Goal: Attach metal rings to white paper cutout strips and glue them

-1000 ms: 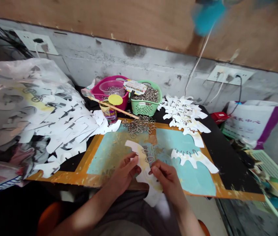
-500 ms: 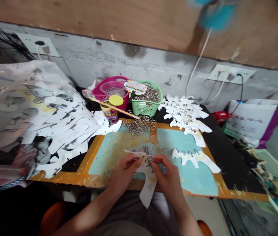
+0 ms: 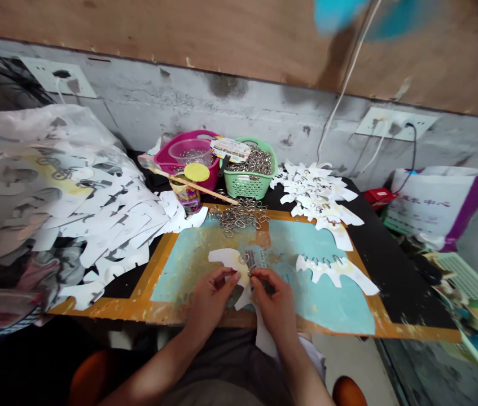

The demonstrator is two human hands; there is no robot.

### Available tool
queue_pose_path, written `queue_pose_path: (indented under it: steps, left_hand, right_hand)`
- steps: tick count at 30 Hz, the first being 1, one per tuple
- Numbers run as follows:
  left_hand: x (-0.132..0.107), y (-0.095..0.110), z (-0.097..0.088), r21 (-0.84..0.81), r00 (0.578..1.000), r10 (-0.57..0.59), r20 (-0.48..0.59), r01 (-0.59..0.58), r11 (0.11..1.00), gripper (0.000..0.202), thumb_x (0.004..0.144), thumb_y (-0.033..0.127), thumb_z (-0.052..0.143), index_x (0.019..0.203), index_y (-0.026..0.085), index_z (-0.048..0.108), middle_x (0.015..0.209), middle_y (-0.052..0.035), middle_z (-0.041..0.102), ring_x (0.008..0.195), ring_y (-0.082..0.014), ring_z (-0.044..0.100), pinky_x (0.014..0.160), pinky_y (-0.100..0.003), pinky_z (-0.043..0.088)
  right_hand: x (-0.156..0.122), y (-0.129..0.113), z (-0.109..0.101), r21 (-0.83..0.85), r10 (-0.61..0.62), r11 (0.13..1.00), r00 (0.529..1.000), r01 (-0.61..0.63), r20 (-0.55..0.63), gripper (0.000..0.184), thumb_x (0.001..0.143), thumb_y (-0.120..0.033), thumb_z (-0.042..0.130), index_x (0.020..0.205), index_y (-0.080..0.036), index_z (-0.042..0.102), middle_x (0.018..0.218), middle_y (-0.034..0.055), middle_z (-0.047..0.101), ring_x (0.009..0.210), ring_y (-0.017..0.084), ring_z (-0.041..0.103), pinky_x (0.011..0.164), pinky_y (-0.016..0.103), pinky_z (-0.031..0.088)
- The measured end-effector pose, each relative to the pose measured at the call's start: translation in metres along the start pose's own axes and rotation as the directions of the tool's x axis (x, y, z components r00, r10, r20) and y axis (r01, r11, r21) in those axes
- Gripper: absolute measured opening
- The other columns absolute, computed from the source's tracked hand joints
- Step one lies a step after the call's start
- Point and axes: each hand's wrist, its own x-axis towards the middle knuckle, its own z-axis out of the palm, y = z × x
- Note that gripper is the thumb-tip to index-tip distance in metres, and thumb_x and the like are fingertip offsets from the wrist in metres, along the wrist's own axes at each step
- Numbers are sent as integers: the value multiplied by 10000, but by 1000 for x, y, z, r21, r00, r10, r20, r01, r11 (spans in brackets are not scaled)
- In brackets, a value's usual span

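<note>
Near the front edge of the table, a white cut-out piece (image 3: 226, 257) with notched edges is held between my two hands. My left hand (image 3: 212, 296) pinches its edge between thumb and fingers. Beside it, the fingers of my right hand (image 3: 273, 296) close on a small metal ring (image 3: 251, 271) at the piece's edge. Another metal ring (image 3: 244, 259) sits just above, hooked at the same edge. The piece's long tail hangs past the table edge, partly hidden by my right hand. On the right, a similar white piece (image 3: 334, 270) with several rings lies on the blue mat (image 3: 306, 239).
Loose metal rings (image 3: 241, 215) lie behind my hands. A green basket (image 3: 249, 185) of rings, a pink basket (image 3: 210, 179) and a tin (image 3: 187, 198) with a stick across it stand behind. White cut-outs (image 3: 112, 225) heap at left; ringed pieces (image 3: 317, 189) stack at right.
The held piece has turned: its upper end now shows its flat face toward the upper left, and its tail has swung right under my right hand. Both hands have shifted slightly left.
</note>
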Motion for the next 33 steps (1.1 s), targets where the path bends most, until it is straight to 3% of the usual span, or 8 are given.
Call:
queue_pose_path:
  steps: [4, 9, 13, 20, 24, 29, 31, 33]
  left_hand:
    - [-1, 0, 2, -49, 1000, 8, 0, -8, 999, 323, 738, 459, 759, 825, 161, 671, 774, -14, 696, 681, -145, 645, 648, -233, 527]
    - [0, -3, 2, -35, 1000, 24, -9, -24, 999, 320, 738, 456, 760, 816, 162, 659, 772, -5, 683, 666, -135, 619, 639, -228, 508]
    - [2, -7, 2, -18, 999, 34, -24, -34, 999, 318, 761, 461, 742, 829, 165, 648, 730, 8, 661, 608, -115, 580, 575, -201, 460]
    - [0, -15, 1, -21, 1000, 5, -6, -5, 1000, 327, 811, 467, 703, 909, 168, 614, 607, 54, 565, 489, -75, 468, 498, -172, 372]
    - [0, -18, 5, -44, 1000, -6, -27, 5, 999, 327, 820, 464, 697, 929, 173, 596, 612, 63, 550, 477, -67, 444, 478, -164, 335]
    - [-12, -19, 11, -115, 997, 20, -74, -29, 993, 355, 804, 475, 718, 979, 179, 626, 731, 16, 633, 621, -112, 579, 594, -201, 468]
    - [-22, -18, 12, -189, 998, 55, 4, -54, 981, 419, 764, 480, 758, 1047, 192, 645, 920, -43, 691, 822, -172, 653, 718, -246, 533]
    - [-33, -17, 12, -322, 984, 138, 117, -94, 942, 621, 684, 522, 812, 1197, 241, 603, 1204, -85, 644, 1008, -227, 648, 815, -295, 560]
  right_hand:
    - [-2, 0, 6, -49, 16, 999, 998, -19, -67, 155, 870, -288, 613, 917, -208, 737, 932, 56, 761, 882, 222, 697, 826, 351, 517]
    - [-2, 5, 10, -10, -48, 999, 994, 47, -97, 168, 870, -275, 606, 940, -216, 746, 1142, 84, 725, 1084, 237, 656, 973, 397, 481]
    - [1, 3, 9, 23, -33, 999, 991, 36, -133, 160, 859, -281, 610, 893, -216, 752, 995, 66, 758, 988, 229, 686, 931, 391, 506]
    - [0, -3, 12, 93, 146, 986, 982, -135, -120, 180, 817, -320, 654, 880, -199, 773, 892, 59, 777, 845, 235, 714, 808, 365, 541]
    - [0, -2, 13, 63, 103, 993, 991, -98, -89, 188, 831, -315, 649, 916, -192, 764, 924, 61, 773, 858, 226, 707, 807, 349, 529]
    - [0, -13, 4, 76, 30, 997, 998, -26, -52, 110, 851, -280, 644, 846, -195, 715, 884, 34, 745, 857, 190, 677, 799, 295, 502]
    - [-2, -23, -4, 83, -20, 996, 1000, 21, -18, 114, 881, -275, 613, 831, -199, 683, 868, 22, 723, 864, 175, 662, 795, 271, 491]
    - [-4, -34, -15, 49, -65, 997, 997, 63, 43, 128, 922, -277, 562, 860, -204, 648, 838, 10, 689, 812, 156, 642, 719, 240, 477]
